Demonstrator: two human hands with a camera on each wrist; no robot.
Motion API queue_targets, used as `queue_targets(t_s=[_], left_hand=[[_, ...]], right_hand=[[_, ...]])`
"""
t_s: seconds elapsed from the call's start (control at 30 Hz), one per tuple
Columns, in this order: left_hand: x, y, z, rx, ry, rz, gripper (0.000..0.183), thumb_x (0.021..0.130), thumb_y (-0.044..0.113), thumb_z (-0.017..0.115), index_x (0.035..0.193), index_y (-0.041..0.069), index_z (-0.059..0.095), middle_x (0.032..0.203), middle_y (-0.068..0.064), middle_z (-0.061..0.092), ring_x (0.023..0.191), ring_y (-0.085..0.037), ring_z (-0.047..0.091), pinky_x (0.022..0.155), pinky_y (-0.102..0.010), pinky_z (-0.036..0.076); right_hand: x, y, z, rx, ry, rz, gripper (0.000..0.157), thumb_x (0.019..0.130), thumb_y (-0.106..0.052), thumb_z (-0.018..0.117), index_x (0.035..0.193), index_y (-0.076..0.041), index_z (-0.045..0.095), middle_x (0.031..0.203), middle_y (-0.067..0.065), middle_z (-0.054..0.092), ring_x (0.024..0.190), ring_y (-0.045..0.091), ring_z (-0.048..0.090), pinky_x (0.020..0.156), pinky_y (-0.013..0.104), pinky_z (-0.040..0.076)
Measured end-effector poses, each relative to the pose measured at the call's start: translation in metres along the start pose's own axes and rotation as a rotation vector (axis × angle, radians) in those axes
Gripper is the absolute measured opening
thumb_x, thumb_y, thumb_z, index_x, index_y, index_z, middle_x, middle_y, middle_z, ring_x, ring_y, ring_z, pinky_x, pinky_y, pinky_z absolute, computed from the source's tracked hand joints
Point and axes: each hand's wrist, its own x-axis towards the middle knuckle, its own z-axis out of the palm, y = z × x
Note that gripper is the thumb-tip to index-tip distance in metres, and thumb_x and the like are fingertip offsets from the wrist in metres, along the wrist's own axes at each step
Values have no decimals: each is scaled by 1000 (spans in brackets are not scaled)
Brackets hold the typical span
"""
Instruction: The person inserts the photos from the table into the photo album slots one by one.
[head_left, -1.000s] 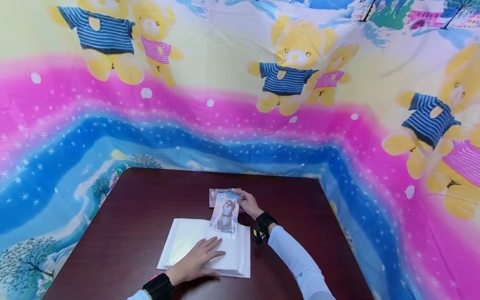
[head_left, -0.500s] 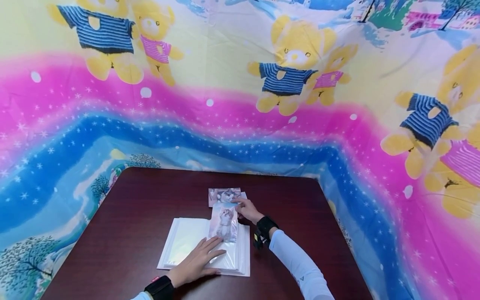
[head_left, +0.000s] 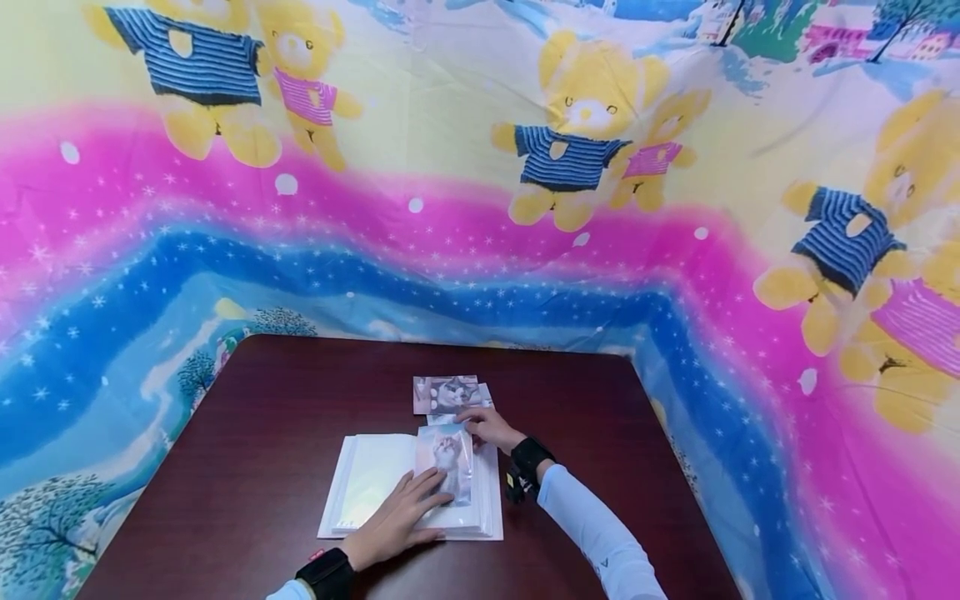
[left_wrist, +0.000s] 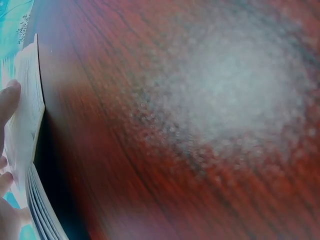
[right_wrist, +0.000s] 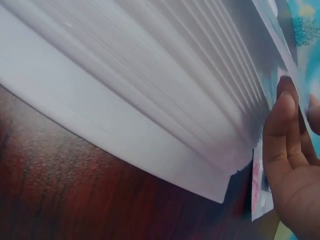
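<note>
An open white photo album with clear pocket pages lies on the table. On its right page is a photo of a kitten, its lower part inside the pocket. My right hand pinches the photo near its top right corner; in the right wrist view the thin sheet runs between thumb and fingers. Fingers spread, my left hand rests on the album, with fingertips over the photo's lower left part. The left wrist view catches only some of its fingers at the left edge.
Behind the album, more photos lie overlapping, the top one showing a grey and white cat. Dark red-brown wood makes up the tabletop. A printed cloth with teddy bears hangs around the table's far sides.
My right hand has drawn the kitten photo toward me, deeper down over the right page, uncovering the cat photo behind. The left hand has stayed on the album.
</note>
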Motion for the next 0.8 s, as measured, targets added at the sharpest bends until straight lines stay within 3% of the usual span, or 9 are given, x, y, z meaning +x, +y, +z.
queue_targets(t_s=[0.23, 0.47, 0.63, 0.73, 0.8], left_hand=[[3, -2, 2, 12, -4, -6, 55, 85, 39, 77, 130, 11, 63, 144, -22, 48, 134, -42, 43, 98, -69, 36], [4, -4, 3, 30, -10, -9, 54, 85, 42, 76, 129, 12, 64, 143, -21, 49, 134, -41, 43, 100, -67, 36], [5, -4, 3, 27, 27, 10, 53, 83, 39, 79, 125, 10, 66, 141, -23, 51, 132, -44, 44, 99, -67, 37], [5, -2, 2, -7, 32, -8, 60, 80, 39, 81, 129, 8, 63, 141, -25, 50, 131, -48, 43, 99, -67, 37], [7, 1, -2, -58, 17, -43, 71, 79, 41, 81, 135, 5, 57, 143, -28, 46, 132, -50, 41, 100, -66, 36]], right_hand=[[-3, 5, 1, 7, -31, -3, 31, 104, -2, 43, 128, 5, 61, 137, 19, 53, 67, 18, 55, 65, 39, 55], [-6, 4, 2, 5, -23, -17, 30, 105, -3, 42, 125, 6, 63, 133, 21, 56, 72, 31, 59, 69, 48, 55], [-10, 1, 5, -6, -6, -16, 31, 105, -1, 40, 121, 5, 66, 137, 22, 54, 78, 46, 57, 70, 55, 52], [-12, 1, 5, -1, -4, -35, 32, 106, -1, 37, 124, 8, 63, 138, 25, 51, 82, 53, 53, 72, 61, 49], [-15, -1, 5, 25, 1, -42, 33, 107, -4, 38, 132, 9, 56, 128, 29, 55, 81, 53, 55, 74, 63, 48]])
